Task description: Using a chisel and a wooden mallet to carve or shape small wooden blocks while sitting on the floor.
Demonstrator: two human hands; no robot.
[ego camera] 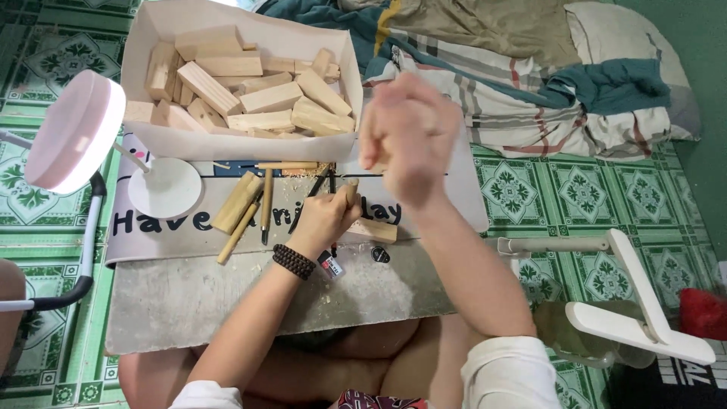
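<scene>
Green patterned floor tiles surround a low grey stone-topped desk (227, 303) at frame centre, with rumpled striped bedding (530, 83) across the upper right. On the desk lies a pale mat, and at upper left centre an open white cardboard box (151, 45) holds a heap of pale cut wooden blocks (257, 98).

I see my left hand (324, 218), just below frame centre, curled around a slim wooden-handled carving tool (351, 191) and resting on a small pale wooden block (372, 230) that lies flat on the mat. My right hand (409, 136), raised above it and blurred, looks closed into a loose fist; whether it pinches anything I cannot tell.

I judge the small block light, stiff and dry, not slippery, best gripped across its long flat sides, clear of the tool's edge. More wooden-handled chisels (250, 204) lie just left of the left hand, beside a white round-based lamp (163, 188) with a pink head. A white folding stand (644, 318) sits on the floor at lower right.
</scene>
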